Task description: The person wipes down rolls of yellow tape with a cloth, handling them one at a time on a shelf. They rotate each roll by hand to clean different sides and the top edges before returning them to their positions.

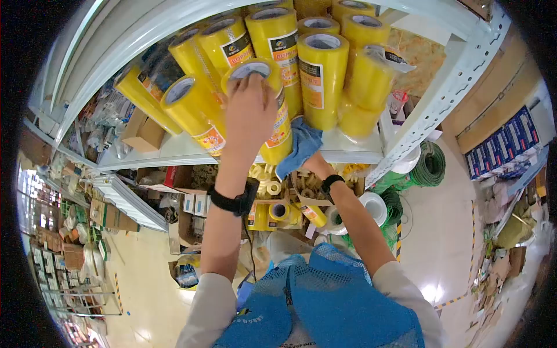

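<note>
My left hand [252, 110] is closed round the upper part of a yellow tape roll stack [277, 130], which stands tilted at the shelf's front edge. To the right of that stack my right hand [316, 163] is at the shelf edge beside a blue cloth [303, 142]; the cloth hides most of its fingers. Other upright yellow stacks stand around, one [322, 81] just right of the cloth and one [191, 104] leaning on the left. The shelf board [156, 158] shows below them.
A perforated metal post [441, 87] rises at the right. Beneath the shelf are cardboard boxes with small rolls [279, 210]. Green wire coils [428, 165] lie to the right, and a small brown carton [142, 132] sits on the shelf at left.
</note>
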Demonstrator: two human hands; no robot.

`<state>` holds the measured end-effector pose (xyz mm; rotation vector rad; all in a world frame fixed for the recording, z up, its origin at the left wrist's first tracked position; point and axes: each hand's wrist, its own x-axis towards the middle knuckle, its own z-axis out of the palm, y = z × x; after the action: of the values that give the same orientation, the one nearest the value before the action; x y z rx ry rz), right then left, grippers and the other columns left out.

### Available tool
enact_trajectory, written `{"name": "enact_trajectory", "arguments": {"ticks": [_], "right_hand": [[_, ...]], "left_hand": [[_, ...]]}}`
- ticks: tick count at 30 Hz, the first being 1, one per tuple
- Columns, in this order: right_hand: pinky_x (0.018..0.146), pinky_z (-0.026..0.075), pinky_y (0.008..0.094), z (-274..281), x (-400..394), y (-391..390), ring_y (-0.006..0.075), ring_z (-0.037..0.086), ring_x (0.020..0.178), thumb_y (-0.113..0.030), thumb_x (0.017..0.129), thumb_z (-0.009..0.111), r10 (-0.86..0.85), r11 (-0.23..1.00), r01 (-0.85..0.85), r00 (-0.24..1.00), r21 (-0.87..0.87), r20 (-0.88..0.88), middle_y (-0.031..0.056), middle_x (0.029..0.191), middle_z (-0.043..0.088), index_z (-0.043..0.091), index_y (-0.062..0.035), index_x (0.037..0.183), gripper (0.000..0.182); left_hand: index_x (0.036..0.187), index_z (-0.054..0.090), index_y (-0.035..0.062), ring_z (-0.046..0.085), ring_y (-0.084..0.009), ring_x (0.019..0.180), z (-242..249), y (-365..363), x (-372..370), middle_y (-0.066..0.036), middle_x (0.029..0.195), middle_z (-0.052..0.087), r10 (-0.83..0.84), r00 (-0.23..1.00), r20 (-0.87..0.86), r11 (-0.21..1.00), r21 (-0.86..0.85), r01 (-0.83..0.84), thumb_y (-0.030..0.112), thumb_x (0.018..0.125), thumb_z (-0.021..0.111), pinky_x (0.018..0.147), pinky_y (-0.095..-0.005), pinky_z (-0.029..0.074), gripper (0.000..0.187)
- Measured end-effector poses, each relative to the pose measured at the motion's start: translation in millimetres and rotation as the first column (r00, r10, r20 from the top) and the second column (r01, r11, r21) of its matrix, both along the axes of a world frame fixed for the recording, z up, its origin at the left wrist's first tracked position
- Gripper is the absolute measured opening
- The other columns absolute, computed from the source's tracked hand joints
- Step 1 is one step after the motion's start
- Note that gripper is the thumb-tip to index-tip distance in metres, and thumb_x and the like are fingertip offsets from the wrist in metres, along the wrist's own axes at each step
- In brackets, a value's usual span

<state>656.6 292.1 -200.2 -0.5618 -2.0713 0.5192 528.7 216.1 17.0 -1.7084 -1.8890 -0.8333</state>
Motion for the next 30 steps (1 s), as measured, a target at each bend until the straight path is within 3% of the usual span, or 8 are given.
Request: {"name": "enact_trajectory", "arguments": {"ticks": [3,6,9,16,18,19,21,30], "right_hand": [[0.105,0.037,0.0488,46.3,-6.7,-8.5,0.0434,0.05,0.116,-0.035,0.063,0.085,0.002,0.998,0.012,0.971,-0.057,0.238,0.0224,0.12,0.057,0.053,-0.0039,0.127,0.077],[0.103,0.042,0.0414,29.6,-40.7,22.0,0.0267,0.054,0.119,-0.033,0.063,0.09,0.185,0.918,-0.259,0.949,-0.299,-0.255,0.0135,0.128,0.058,0.048,-0.0042,0.131,0.085],[0.105,0.042,0.0357,84.2,-45.9,44.8,0.0202,0.054,0.119,-0.02,0.068,0.088,0.017,1.0,-0.014,0.979,0.02,-0.204,0.0117,0.135,0.053,0.037,-0.0021,0.14,0.091],[0.105,0.042,0.0353,75.6,-45.3,54.3,0.0208,0.053,0.122,-0.018,0.07,0.087,0.093,0.992,-0.106,0.978,-0.061,-0.186,0.0126,0.133,0.055,0.038,-0.0025,0.14,0.087],[0.104,0.043,0.0376,72.5,-29.9,26.5,0.0264,0.055,0.12,-0.022,0.072,0.085,0.329,0.819,-0.479,0.843,-0.316,-0.426,0.0146,0.13,0.057,0.043,-0.0039,0.138,0.08],[0.104,0.043,0.0376,51.7,-24.8,25.2,0.0264,0.055,0.12,-0.022,0.072,0.085,0.328,0.818,-0.479,0.844,-0.32,-0.425,0.0146,0.13,0.057,0.043,-0.0039,0.138,0.08],[0.102,0.043,0.042,-3.0,-15.6,29.8,0.0334,0.055,0.117,-0.025,0.073,0.084,0.147,0.988,-0.14,0.983,-0.064,0.114,0.0172,0.129,0.058,0.047,-0.0042,0.135,0.075],[0.098,0.044,0.0469,-41.1,-15.9,25.7,0.0404,0.055,0.113,-0.022,0.075,0.078,0.067,0.996,-0.073,0.993,-0.055,-0.102,0.0192,0.122,0.06,0.057,-0.0026,0.121,0.054]], "left_hand": [[0.095,0.057,0.0015,0.054,-0.0388,0.101,0.2,3.0,-4.9,-0.02,0.101,0.064,-0.132,0.991,-0.012,0.978,0.164,0.132,0.018,0.083,0.063,0.088,-0.0509,0.043,0.021],[0.092,0.058,0.0007,0.054,-0.0391,0.096,-0.5,2.8,-19.3,-0.02,0.096,0.064,-0.279,0.955,0.098,0.949,0.183,0.258,0.019,0.081,0.065,0.084,-0.049,0.044,0.022],[0.086,0.058,0.0001,0.054,-0.037,0.089,1.4,3.5,-35.4,-0.018,0.088,0.064,-0.417,0.874,0.25,0.908,0.149,0.39,0.016,0.081,0.064,0.081,-0.0448,0.043,0.017],[0.082,0.058,-0.0005,0.052,-0.0295,0.085,-2.7,14.2,-53.6,-0.013,0.08,0.059,-0.541,0.773,0.33,0.841,0.235,0.488,0.011,0.081,0.062,0.078,-0.0371,0.042,0.012],[0.081,0.058,-0.0001,0.052,-0.0305,0.086,-5.1,13.4,-54.9,-0.014,0.08,0.061,-0.544,0.762,0.352,0.839,0.25,0.483,0.01,0.079,0.063,0.08,-0.0382,0.042,0.011],[0.081,0.058,-0.0002,0.052,-0.03,0.087,-3.6,13.9,-54.0,-0.013,0.08,0.061,-0.54,0.768,0.345,0.841,0.248,0.48,0.01,0.079,0.063,0.08,-0.0382,0.042,0.011],[0.082,0.059,-0.0004,0.052,-0.0295,0.087,-4.1,14.0,-51.0,-0.013,0.08,0.061,-0.539,0.771,0.34,0.842,0.242,0.482,0.01,0.079,0.063,0.08,-0.0382,0.042,0.011],[0.086,0.06,0.0006,0.053,-0.0335,0.093,2.6,14.3,-50.8,-0.014,0.089,0.063,-0.507,0.83,0.234,0.861,0.171,0.478,0.009,0.08,0.058,0.088,-0.042,0.041,0.01]]}}
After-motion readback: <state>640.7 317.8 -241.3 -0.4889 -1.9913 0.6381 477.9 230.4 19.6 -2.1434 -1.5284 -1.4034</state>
